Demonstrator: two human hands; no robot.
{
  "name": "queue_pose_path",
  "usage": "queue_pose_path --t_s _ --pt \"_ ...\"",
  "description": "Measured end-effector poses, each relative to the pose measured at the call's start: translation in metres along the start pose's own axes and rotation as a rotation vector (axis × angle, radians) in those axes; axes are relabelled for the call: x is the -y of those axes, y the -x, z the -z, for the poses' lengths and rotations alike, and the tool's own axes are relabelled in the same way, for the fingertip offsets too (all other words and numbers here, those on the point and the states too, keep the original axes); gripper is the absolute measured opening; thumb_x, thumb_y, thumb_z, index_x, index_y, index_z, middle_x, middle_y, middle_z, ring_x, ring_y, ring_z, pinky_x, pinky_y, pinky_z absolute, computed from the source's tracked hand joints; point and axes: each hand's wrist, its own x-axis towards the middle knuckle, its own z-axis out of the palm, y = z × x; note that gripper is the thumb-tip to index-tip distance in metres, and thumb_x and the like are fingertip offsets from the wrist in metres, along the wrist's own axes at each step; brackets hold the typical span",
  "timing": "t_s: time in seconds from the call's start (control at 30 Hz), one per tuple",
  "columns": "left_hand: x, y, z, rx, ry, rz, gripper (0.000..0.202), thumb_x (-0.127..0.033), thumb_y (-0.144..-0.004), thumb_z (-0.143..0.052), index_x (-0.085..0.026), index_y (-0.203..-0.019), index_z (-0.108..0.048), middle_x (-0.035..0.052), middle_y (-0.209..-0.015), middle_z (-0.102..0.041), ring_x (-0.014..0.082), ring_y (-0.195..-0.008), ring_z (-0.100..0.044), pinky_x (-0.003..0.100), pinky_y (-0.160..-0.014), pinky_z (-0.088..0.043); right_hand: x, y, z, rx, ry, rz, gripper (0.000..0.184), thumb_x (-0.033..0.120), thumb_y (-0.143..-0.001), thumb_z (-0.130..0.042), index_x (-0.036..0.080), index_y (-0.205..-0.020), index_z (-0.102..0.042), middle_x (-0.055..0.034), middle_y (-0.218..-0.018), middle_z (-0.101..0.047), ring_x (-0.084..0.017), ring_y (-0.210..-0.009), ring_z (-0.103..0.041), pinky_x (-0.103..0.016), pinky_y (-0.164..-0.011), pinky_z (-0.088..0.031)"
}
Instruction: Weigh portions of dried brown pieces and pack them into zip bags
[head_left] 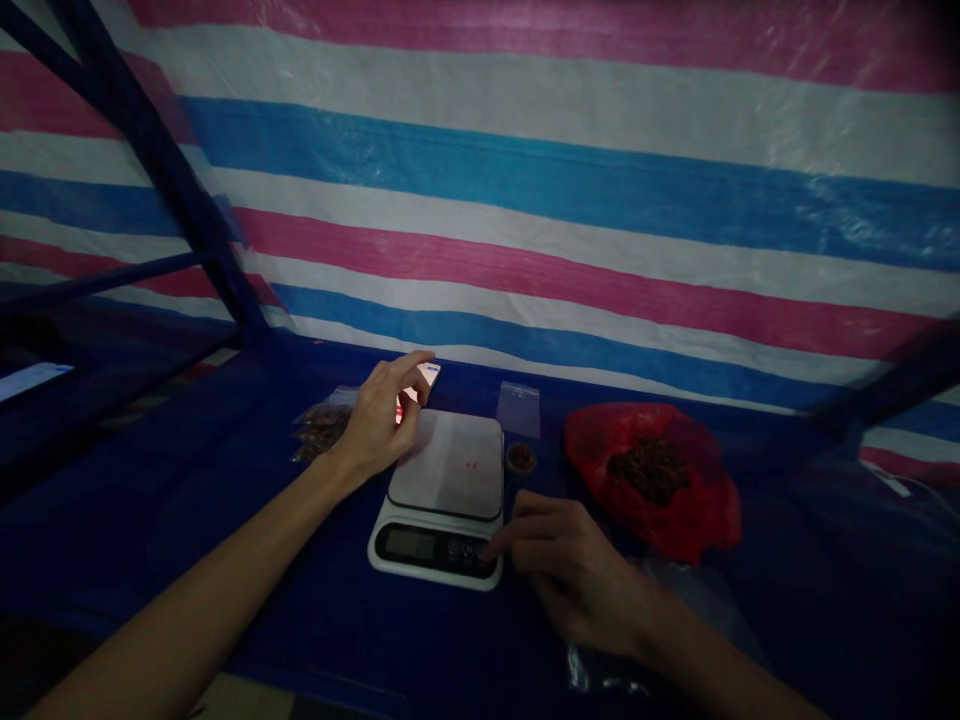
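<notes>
A white kitchen scale (435, 580) with a flat pale platform (450, 490) sits on the blue surface before me. Two tiny light-brown bits (471, 464) lie on its platform. My right hand (574, 570) has its index finger stretched to the buttons at the right end of the control panel; the other fingers are bent and hold nothing visible. Beside the platform's far left corner hovers my left hand (379, 415), thumb and index finger apart in a curve with nothing seen between them. Behind it a lit phone (430, 376) is partly hidden. The display digits are too dim to read.
A small cup (522, 458) of brown stuff stands right of the scale, a clear zip bag (519, 409) behind it. Farther right lies a red plastic bag (705, 500) with dark brown pieces (651, 470). Filled clear bags (321, 430) lie left; striped sheeting (525, 240) closes the back.
</notes>
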Motion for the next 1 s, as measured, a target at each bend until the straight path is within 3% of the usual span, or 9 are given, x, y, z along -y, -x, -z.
queue_pose_path --t_s 0.2,0.33,0.43,0.5,0.57,0.67,0.77,0.9,1.0 --pt "-0.001 0.003 -0.003 0.016 0.056 0.047 0.064 0.004 -0.077 -0.043 -0.020 -0.137 -0.042 -0.0027 -0.078 -0.060 0.0151 -0.072 -0.059 0.035 -0.077 -0.045 -0.001 0.003 -0.006 -0.004 0.068 -0.014 0.035 -0.002 -0.070 -0.043 0.020 -0.083 -0.068 -0.0052 -0.079 -0.074 -0.019 -0.066 -0.057 -0.033 -0.060 -0.042" --pt "-0.001 0.004 -0.006 -0.011 0.110 0.056 0.062 0.004 -0.078 -0.042 -0.019 -0.135 -0.043 -0.0026 -0.078 -0.060 0.0149 -0.072 -0.058 0.034 -0.076 -0.046 -0.009 0.004 0.006 -0.238 0.051 0.024 0.030 0.001 -0.082 -0.042 0.020 -0.077 -0.063 -0.0055 -0.090 -0.075 -0.018 -0.074 -0.061 -0.032 -0.065 -0.047" --pt "0.001 0.004 -0.007 -0.020 0.119 0.058 0.060 0.003 -0.079 -0.042 -0.019 -0.135 -0.043 -0.0016 -0.079 -0.060 0.0153 -0.074 -0.059 0.034 -0.076 -0.047 -0.023 0.001 0.018 -0.424 0.164 -0.194 0.029 0.008 -0.090 -0.051 0.023 -0.108 -0.067 -0.0072 -0.113 -0.071 -0.023 -0.103 -0.063 -0.039 -0.088 -0.051" --pt "0.002 0.003 -0.006 -0.023 0.113 0.050 0.059 0.003 -0.080 -0.042 -0.019 -0.135 -0.044 -0.0011 -0.079 -0.061 0.0157 -0.075 -0.059 0.035 -0.077 -0.047 -0.034 -0.003 0.020 -0.434 0.229 -0.334 0.048 0.017 -0.088 -0.063 0.027 -0.135 -0.056 -0.0087 -0.130 -0.064 -0.027 -0.120 -0.057 -0.048 -0.102 -0.047" --pt "0.002 0.002 -0.006 -0.021 0.107 0.044 0.060 0.003 -0.078 -0.042 -0.019 -0.134 -0.044 -0.0006 -0.081 -0.061 0.0159 -0.075 -0.060 0.035 -0.078 -0.048 -0.043 -0.006 0.017 -0.376 0.218 -0.408 0.073 0.022 -0.084 -0.072 0.030 -0.149 -0.041 -0.0093 -0.139 -0.058 -0.030 -0.127 -0.053 -0.053 -0.108 -0.043" --pt "0.001 0.001 -0.004 -0.023 0.097 0.049 0.061 0.004 -0.076 -0.042 -0.019 -0.133 -0.046 -0.0005 -0.082 -0.062 0.0157 -0.074 -0.059 0.034 -0.077 -0.047 -0.051 -0.008 0.009 -0.311 0.146 -0.455 0.085 0.022 -0.083 -0.074 0.031 -0.155 -0.030 -0.0085 -0.134 -0.061 -0.029 -0.124 -0.056 -0.054 -0.110 -0.042" --pt "0.003 0.001 -0.003 -0.049 0.097 0.036 0.060 0.003 -0.077 -0.042 -0.019 -0.133 -0.047 -0.0008 -0.082 -0.062 0.0155 -0.074 -0.058 0.034 -0.077 -0.047 -0.054 -0.007 0.004 -0.306 0.077 -0.474 0.079 0.019 -0.085 -0.069 0.029 -0.154 -0.031 -0.0067 -0.120 -0.067 -0.026 -0.112 -0.063 -0.051 -0.105 -0.047" --pt "0.007 0.001 -0.002 -0.065 0.090 0.030 0.059 0.003 -0.077 -0.042 -0.018 -0.132 -0.048 -0.0006 -0.081 -0.062 0.0160 -0.075 -0.058 0.035 -0.078 -0.047 -0.047 -0.014 0.012 -0.410 0.026 -0.439 0.072 0.017 -0.085 -0.069 0.027 -0.149 -0.037 -0.0046 -0.109 -0.069 -0.021 -0.098 -0.067 -0.044 -0.096 -0.054" --pt "0.009 0.001 -0.001 -0.062 0.055 0.036 0.059 0.002 -0.076 -0.043 -0.018 -0.131 -0.049 0.0001 -0.081 -0.062 0.0174 -0.079 -0.059 0.035 -0.080 -0.047 -0.035 -0.036 0.018 -0.450 -0.001 -0.360 0.073 0.017 -0.084 -0.070 0.026 -0.149 -0.036 -0.0043 -0.108 -0.069 -0.019 -0.093 -0.067 -0.040 -0.091 -0.056"
